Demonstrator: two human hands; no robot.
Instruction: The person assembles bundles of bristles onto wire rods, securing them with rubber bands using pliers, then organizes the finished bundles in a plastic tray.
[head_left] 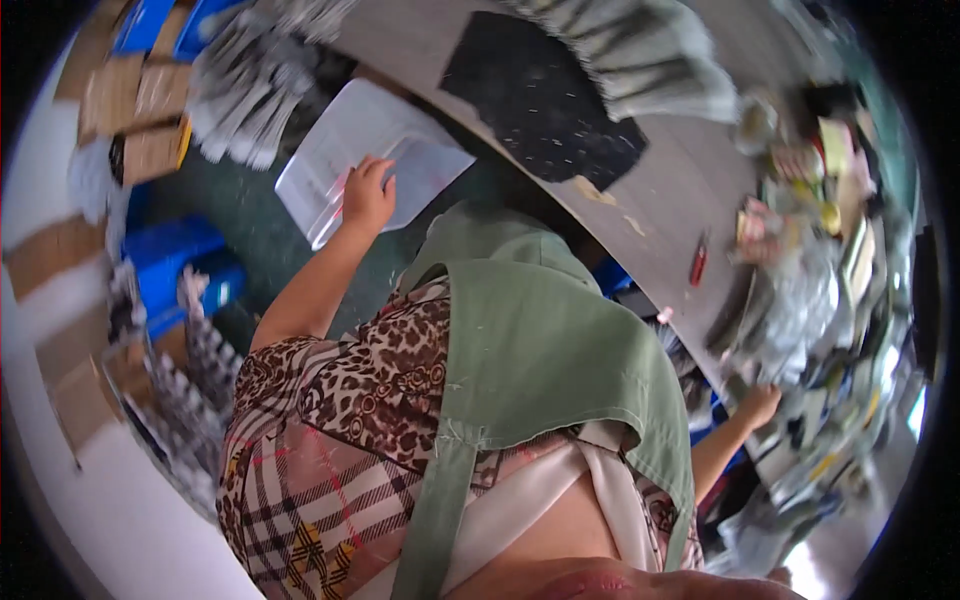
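To the left of my apron, my left hand (369, 195) reaches out with bent fingers over the near side of a translucent plastic bin (425, 150). Its fingers look closed on the bin's wall. The bin is beside the table's edge, tilted, with a little red showing through its side. Out at the right, my right hand (760, 404) is closed like a fist by the table's near edge, next to a heap of clear plastic bags (795, 310). Blur hides whatever it may hold.
On the grey table (690, 170) lie a black mat (540, 95), a stack of grey-white gloves (640, 55) and a red-handled tool (698, 262). More gloves (250, 90) hang at the left. Cardboard boxes (130, 95) and blue bins (175, 260) stand on the left side.
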